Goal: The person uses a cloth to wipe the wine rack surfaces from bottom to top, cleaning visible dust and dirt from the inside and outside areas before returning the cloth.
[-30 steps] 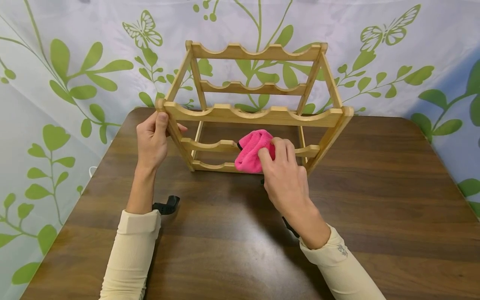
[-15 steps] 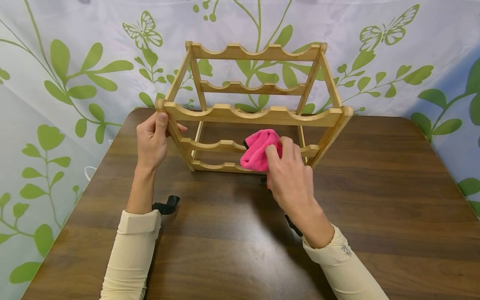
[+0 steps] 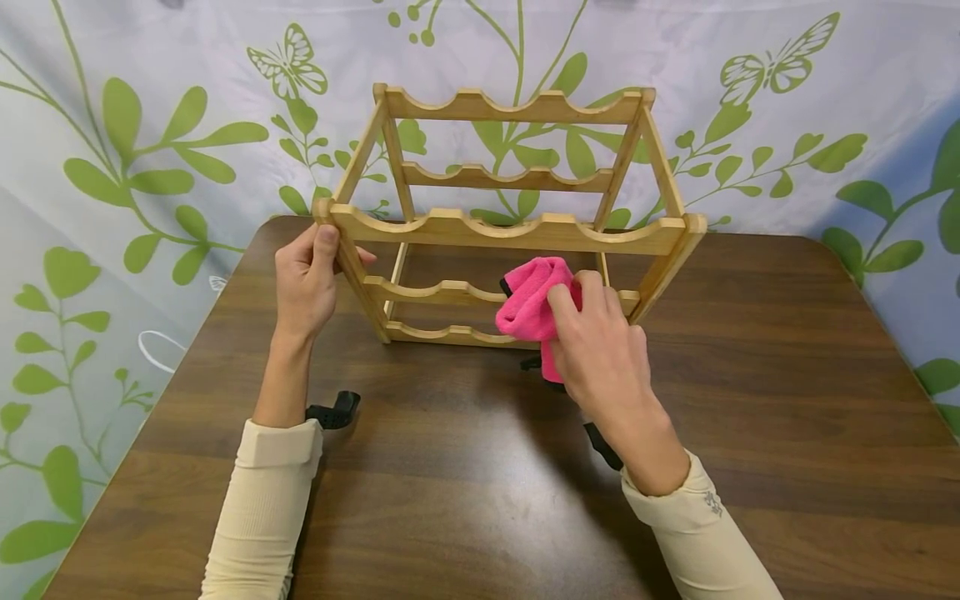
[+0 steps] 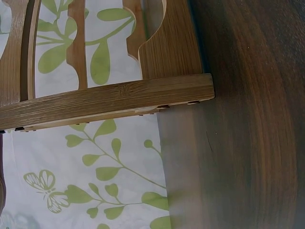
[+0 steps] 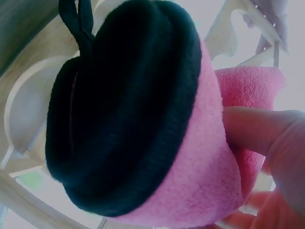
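A light wooden wine rack [image 3: 517, 232] with scalloped rails stands on the table. My left hand [image 3: 306, 275] grips its front left post just under the top corner, with the thumb in front. In the left wrist view the post [image 4: 114, 99] crosses the picture. My right hand [image 3: 600, 342] pinches a bunched pink cloth [image 3: 534, 300] in front of the rack's lower front rails, right of the middle. One corner of it hangs below the fingers. Seen from the right wrist, the cloth has a broad dark edge [image 5: 133, 109] and a dark loop; thumb and fingers [image 5: 245, 126] hold its pink part.
The brown wooden table [image 3: 450, 500] extends in front of the rack and to both sides. Behind it hangs a pale curtain [image 3: 187, 50] with green leaves and butterflies. A white cord [image 3: 153, 354] shows beside the table's left edge. Black wrist-worn pieces [image 3: 337, 410] show beside both wrists.
My right hand has moved to the right with the cloth, along the front of the rack. More of the cloth's hanging corner shows. The left hand and the rack have stayed put.
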`<state>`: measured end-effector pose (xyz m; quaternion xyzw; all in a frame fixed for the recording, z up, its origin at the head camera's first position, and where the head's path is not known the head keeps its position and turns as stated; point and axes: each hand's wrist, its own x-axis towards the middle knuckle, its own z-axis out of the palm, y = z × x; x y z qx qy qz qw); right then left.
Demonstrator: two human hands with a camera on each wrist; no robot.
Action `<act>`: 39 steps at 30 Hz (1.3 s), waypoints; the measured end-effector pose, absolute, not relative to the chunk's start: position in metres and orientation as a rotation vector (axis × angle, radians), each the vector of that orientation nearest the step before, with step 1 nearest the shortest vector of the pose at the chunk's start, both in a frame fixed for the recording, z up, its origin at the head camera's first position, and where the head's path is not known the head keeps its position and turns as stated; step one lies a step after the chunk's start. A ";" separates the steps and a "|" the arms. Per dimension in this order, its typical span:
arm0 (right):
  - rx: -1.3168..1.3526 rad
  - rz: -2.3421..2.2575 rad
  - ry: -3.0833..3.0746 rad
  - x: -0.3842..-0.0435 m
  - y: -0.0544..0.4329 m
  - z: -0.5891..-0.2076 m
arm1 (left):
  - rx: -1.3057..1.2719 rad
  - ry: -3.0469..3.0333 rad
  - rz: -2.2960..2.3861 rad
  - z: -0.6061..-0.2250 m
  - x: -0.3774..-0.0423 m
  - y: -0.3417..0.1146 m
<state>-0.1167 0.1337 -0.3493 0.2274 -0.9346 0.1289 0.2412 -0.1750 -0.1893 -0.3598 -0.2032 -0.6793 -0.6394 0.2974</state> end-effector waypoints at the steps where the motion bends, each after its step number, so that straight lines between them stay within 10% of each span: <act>1: 0.629 0.352 -2.560 -0.117 0.135 -0.349 | -0.541 -1.807 -1.694 -0.360 -0.175 -0.190; 29: 1.029 0.518 -2.119 -0.104 0.128 -0.332 | -0.513 -1.775 -1.728 -0.361 -0.175 -0.189; 39: 0.342 0.762 -1.646 -0.122 0.132 -0.325 | -0.500 -1.781 -1.684 -0.363 -0.176 -0.186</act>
